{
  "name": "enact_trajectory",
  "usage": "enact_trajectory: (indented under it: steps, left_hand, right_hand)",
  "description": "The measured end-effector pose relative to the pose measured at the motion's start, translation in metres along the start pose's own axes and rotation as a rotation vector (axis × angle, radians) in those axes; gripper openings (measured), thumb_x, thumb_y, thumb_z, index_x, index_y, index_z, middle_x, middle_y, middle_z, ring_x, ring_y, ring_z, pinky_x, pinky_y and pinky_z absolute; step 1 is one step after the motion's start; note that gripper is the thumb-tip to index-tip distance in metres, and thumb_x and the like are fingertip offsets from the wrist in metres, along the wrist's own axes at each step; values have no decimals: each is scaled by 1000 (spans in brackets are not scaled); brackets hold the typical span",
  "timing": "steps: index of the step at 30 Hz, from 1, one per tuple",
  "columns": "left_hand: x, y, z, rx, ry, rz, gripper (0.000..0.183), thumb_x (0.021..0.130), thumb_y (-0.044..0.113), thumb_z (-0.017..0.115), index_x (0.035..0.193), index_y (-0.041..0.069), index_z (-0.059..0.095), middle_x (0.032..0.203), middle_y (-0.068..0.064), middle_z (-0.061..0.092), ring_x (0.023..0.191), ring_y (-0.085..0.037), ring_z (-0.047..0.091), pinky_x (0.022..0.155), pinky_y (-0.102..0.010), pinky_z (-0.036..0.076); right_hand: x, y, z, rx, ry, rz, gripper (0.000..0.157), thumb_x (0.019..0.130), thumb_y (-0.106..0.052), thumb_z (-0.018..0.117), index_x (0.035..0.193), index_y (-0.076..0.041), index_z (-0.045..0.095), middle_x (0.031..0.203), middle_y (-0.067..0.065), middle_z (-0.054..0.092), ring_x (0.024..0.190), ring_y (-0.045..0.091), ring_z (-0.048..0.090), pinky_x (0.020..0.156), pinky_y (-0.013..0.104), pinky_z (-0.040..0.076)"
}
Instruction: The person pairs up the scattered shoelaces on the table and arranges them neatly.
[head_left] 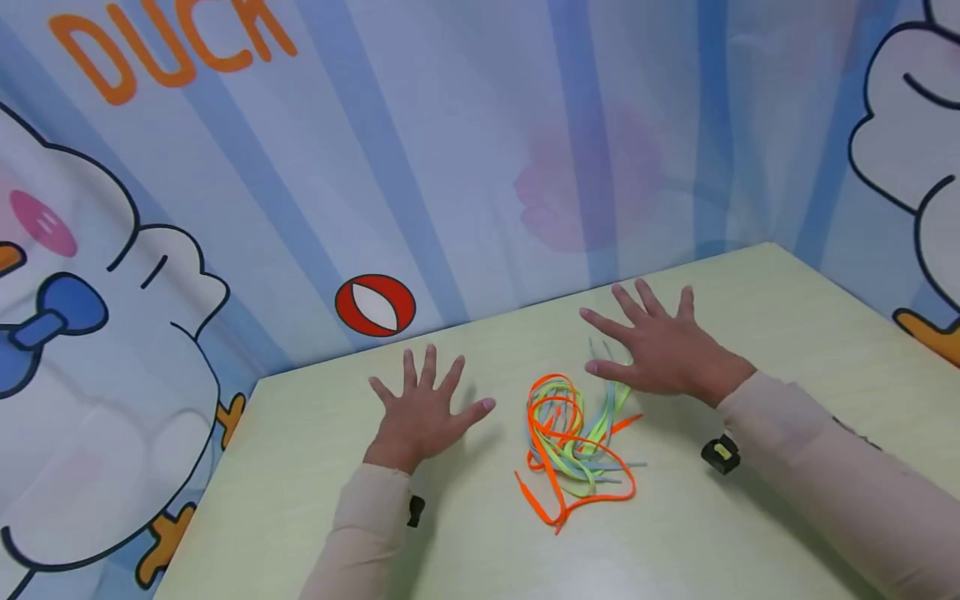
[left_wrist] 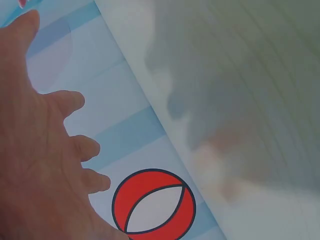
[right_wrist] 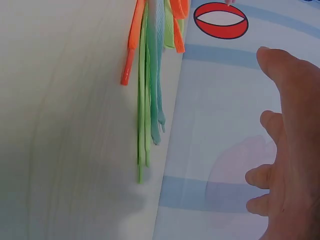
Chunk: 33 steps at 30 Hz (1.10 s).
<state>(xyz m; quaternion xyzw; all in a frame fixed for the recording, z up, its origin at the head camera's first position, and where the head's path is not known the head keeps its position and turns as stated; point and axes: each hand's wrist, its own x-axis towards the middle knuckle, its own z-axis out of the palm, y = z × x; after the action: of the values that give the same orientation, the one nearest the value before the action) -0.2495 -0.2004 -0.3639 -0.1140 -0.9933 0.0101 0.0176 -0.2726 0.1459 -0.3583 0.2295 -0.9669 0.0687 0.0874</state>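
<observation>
A loose tangle of flat shoelaces in orange, lime green and pale blue lies on the table between the two hands. My left hand hovers to the left of it, palm down, fingers spread wide and holding nothing. On the other side, my right hand is also spread, its thumb overlapping the far ends of the laces in the head view. The right wrist view shows green lace ends and an orange tip lying on the tabletop, apart from the fingers.
A pale wood-grain table stands against a printed blue curtain with cartoon ducks and a red-and-white ball picture. A small black device shows beside the right sleeve, and a dark piece beside the left sleeve.
</observation>
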Motion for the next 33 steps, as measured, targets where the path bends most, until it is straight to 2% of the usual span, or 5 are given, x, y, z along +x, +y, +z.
enact_trajectory:
  steps: [8, 17, 26, 33]
  left_hand:
    - [-4, 17, 8, -14, -14, 42, 84, 91, 78, 34, 160, 30, 25, 167, -13, 6, 151, -44, -2, 101, -83, 0]
    - [-4, 30, 12, -13, -29, 89, 78, 94, 74, 33, 157, 28, 35, 166, -13, 14, 151, -42, -1, 102, -82, 0]
    - [-7, 45, 8, -42, -31, 119, 78, 95, 72, 35, 158, 27, 32, 166, -13, 16, 151, -42, 0, 102, -82, 0]
    - [-3, 58, 6, -74, -36, 124, 75, 96, 70, 36, 157, 27, 35, 166, -13, 17, 151, -42, 2, 104, -81, 0]
  right_hand:
    - [-3, -4, 4, 52, 23, -1, 80, 92, -73, 45, 158, -30, 32, 163, 21, 21, 148, 49, 11, 102, 82, 1]
    - [-5, -5, 11, 51, 33, 3, 76, 93, -71, 48, 155, -29, 38, 161, 20, 28, 147, 48, 18, 103, 81, 3]
    - [-7, -9, 15, 74, -1, -14, 73, 94, -69, 48, 154, -28, 42, 160, 22, 29, 146, 51, 17, 102, 82, 1]
    - [-8, -9, 14, 64, 1, -9, 70, 94, -67, 50, 153, -28, 44, 159, 22, 29, 146, 50, 18, 102, 82, 2]
